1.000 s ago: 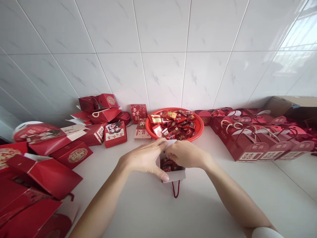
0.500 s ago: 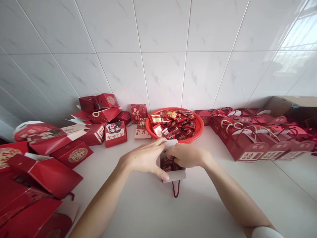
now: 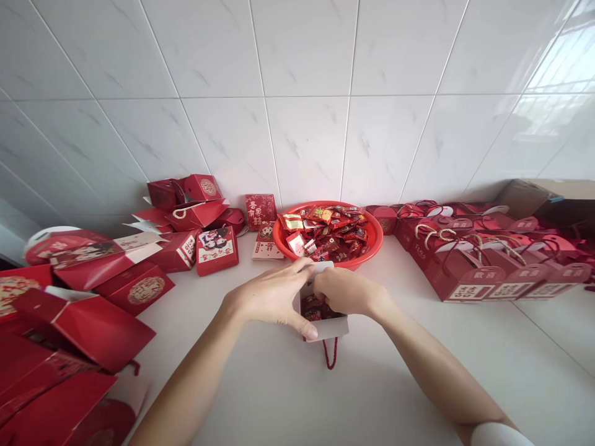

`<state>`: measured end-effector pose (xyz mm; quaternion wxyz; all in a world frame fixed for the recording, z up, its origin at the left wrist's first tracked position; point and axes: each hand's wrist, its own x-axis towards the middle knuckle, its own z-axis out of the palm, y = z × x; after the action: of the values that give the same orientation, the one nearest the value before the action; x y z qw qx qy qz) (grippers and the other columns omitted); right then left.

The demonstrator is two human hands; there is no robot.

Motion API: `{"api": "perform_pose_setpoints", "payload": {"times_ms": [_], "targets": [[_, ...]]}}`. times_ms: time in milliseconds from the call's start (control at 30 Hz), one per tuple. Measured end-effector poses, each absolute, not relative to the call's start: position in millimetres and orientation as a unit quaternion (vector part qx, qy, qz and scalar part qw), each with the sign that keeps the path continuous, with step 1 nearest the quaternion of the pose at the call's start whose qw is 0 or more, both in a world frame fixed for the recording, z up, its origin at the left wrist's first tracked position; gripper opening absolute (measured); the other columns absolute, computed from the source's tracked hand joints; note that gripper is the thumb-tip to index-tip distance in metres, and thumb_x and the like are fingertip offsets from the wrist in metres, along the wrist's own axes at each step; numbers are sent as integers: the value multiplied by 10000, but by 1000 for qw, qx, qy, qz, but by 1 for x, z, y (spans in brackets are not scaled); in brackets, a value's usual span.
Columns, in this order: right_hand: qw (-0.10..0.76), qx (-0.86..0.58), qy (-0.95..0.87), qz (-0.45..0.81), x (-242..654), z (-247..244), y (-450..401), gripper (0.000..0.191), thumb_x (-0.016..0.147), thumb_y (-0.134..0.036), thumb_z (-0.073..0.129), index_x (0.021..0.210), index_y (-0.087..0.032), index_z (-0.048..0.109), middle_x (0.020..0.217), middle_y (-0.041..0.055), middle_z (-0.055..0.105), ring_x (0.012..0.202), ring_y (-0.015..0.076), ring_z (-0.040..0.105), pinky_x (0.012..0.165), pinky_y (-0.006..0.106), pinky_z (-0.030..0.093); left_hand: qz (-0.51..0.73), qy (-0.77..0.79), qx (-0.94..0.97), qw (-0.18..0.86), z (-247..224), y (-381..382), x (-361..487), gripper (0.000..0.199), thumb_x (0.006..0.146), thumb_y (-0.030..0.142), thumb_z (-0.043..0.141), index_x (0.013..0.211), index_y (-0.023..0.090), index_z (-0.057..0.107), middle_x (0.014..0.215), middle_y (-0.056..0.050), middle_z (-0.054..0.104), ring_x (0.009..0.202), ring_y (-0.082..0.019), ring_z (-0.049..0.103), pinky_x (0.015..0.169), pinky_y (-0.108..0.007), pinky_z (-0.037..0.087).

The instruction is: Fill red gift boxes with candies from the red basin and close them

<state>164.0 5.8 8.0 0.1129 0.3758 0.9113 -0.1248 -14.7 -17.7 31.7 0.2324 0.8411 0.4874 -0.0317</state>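
Observation:
In front of me on the table stands an uncovered gift box (image 3: 333, 328) with its pale flaps raised. A dark red cord handle (image 3: 330, 356) hangs out at its near side. Red-wrapped sweets (image 3: 313, 313) show inside it. My left hand (image 3: 269, 298) grips the box from the left, thumb on the near flap and fingers at the far flap. My right hand (image 3: 348, 292) reaches in from the right with curled fingers, whose tips are hidden in the box. Just behind stands a round red basin (image 3: 377, 244) heaped with wrapped sweets (image 3: 334, 232).
Red boxes (image 3: 88, 322), many unfolded or open, are piled at left. A flat red box (image 3: 217, 251) and red-and-white packs (image 3: 260, 212) sit left of the basin. Closed handled gift boxes (image 3: 469, 285) stand in rows at right, near a cardboard carton (image 3: 548, 192). A tiled wall rises behind.
My right hand has shifted very slightly at the box. My left hand and the box stay practically where they were.

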Motion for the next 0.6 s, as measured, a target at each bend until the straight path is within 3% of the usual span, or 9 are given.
{"api": "perform_pose_setpoints", "payload": {"times_ms": [133,333,500,600], "targets": [[121,365,917,-101,160,2,7,248,819,-1,499,880,-139,696,774,67,660,655,164,598,560,264,307,-50,497,835,229,32,-18,-15,1184,592,718,775,1573,285,271,1632,-103,298,1483,-391,315,1100,-402,415],[71,346,932,-76,163,10,5,254,881,-12,461,905,-140,678,828,70,659,690,162,611,546,266,284,-30,484,843,233,30,-17,-16,1104,592,682,799,1528,288,363,1574,-98,387,1416,-375,427,1047,-375,459],[131,351,919,-127,168,13,5,225,797,9,531,833,-163,672,788,37,657,640,143,568,508,252,268,-43,491,838,233,32,-18,-15,1138,592,725,773,1548,305,322,1588,-102,359,1454,-400,358,1065,-407,443],[131,371,913,-106,165,7,8,234,800,12,521,824,-152,686,807,54,671,664,151,577,525,260,276,-32,485,840,240,32,-19,-15,1123,601,689,788,1554,334,310,1580,-87,367,1424,-392,406,1041,-396,458]]}}
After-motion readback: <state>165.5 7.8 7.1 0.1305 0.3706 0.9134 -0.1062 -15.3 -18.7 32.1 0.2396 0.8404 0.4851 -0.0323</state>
